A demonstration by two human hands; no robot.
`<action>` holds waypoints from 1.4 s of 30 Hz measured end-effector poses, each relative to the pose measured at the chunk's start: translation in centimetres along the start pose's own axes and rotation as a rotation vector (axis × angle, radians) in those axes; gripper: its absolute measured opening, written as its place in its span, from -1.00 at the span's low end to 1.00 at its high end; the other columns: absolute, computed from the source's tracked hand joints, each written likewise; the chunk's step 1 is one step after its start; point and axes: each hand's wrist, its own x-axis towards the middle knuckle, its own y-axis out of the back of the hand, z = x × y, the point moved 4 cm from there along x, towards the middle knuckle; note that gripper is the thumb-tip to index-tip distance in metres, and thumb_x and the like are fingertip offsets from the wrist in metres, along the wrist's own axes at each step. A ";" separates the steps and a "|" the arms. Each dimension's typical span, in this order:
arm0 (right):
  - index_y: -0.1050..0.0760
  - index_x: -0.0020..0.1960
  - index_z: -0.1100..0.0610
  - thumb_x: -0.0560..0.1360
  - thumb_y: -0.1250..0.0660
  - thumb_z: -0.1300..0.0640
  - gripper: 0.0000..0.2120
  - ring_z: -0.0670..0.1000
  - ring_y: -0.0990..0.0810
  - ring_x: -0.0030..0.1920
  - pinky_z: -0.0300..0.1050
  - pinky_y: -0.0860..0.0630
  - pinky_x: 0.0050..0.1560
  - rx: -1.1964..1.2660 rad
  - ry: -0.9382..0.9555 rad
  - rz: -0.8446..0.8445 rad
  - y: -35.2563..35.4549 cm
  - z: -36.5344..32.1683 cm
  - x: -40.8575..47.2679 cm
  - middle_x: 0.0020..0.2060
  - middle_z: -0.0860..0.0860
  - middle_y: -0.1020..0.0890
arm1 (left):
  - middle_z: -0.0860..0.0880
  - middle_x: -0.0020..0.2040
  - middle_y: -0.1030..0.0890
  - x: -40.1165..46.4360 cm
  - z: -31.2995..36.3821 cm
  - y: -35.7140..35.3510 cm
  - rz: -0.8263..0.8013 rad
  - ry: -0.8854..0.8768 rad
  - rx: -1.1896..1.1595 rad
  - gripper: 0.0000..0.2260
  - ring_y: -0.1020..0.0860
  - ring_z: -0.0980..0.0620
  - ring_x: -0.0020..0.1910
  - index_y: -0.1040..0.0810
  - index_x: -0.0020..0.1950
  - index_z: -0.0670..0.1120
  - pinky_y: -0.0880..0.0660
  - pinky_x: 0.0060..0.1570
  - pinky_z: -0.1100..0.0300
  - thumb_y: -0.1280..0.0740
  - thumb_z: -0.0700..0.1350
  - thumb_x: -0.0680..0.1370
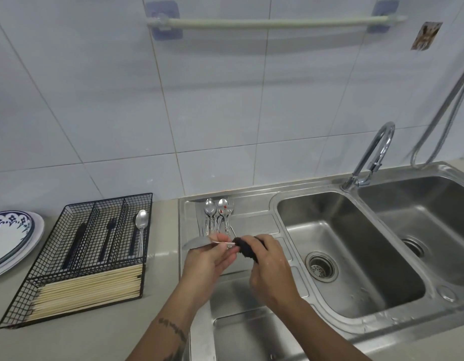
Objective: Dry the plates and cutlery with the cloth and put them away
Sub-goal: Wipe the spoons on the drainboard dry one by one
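Over the sink's drainboard (pixel 251 220), the left hand (pixel 210 259) pinched a spoon (pixel 199 242) level so the right hand (pixel 267 267), curled round the dark cloth (pixel 245 247), could wipe its handle. Undried spoons (pixel 219 214) lay behind; the basket (pixel 79 256) waited left.

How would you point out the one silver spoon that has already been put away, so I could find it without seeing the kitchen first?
Start at the black wire cutlery basket on the counter left of the sink. Of its long compartments running toward the wall, take the one nearest the sink. The silver spoon lies there, bowl toward the wall; it is the basket's only shiny piece, its neighbours being black cutlery and pale chopsticks.
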 end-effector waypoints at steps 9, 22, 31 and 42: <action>-0.42 0.37 0.11 0.37 -0.21 0.33 -0.43 0.08 -0.46 0.24 -0.08 -0.52 0.17 -0.086 0.126 0.028 -0.4 -2.6 -0.3 0.26 0.07 -0.49 | -0.16 -0.13 -0.72 0.5 -0.4 0.6 0.193 -0.087 0.024 -0.91 -0.68 -0.09 -0.09 -0.65 -0.05 -0.23 -0.59 -0.04 0.07 -0.35 -0.25 0.59; -0.31 0.48 0.16 0.36 -0.17 0.36 -0.33 0.15 -0.34 0.44 0.15 -0.33 0.40 -0.203 0.160 -0.064 -1.9 -0.8 -1.7 0.44 0.15 -0.38 | -0.21 -0.22 -0.70 0.2 -0.5 -0.1 0.230 0.061 -0.017 -0.88 -0.68 -0.16 -0.15 -0.53 -0.09 -0.19 -0.60 -0.04 0.02 -0.23 -0.32 0.58; -0.31 0.48 0.14 0.29 -0.36 0.43 -0.23 0.14 -0.34 0.44 0.12 -0.22 0.45 -0.204 0.204 -0.132 -1.7 -1.1 -0.8 0.43 0.13 -0.39 | -0.15 -0.26 -0.71 0.2 -0.1 0.9 0.191 0.011 0.042 -0.83 -0.69 -0.05 -0.20 -0.52 0.02 -0.22 -0.57 -0.09 0.10 -0.13 -0.32 0.63; -0.36 0.45 0.14 0.27 -0.36 0.40 -0.25 0.13 -0.39 0.39 0.05 -0.20 0.45 -0.234 0.192 -0.161 -2.2 -0.7 -0.8 0.38 0.12 -0.44 | -0.15 -0.21 -0.73 0.8 -0.9 2.3 0.215 0.008 0.085 -0.87 -0.71 -0.04 -0.16 -0.56 0.06 -0.17 -0.57 -0.07 0.11 -0.21 -0.22 0.65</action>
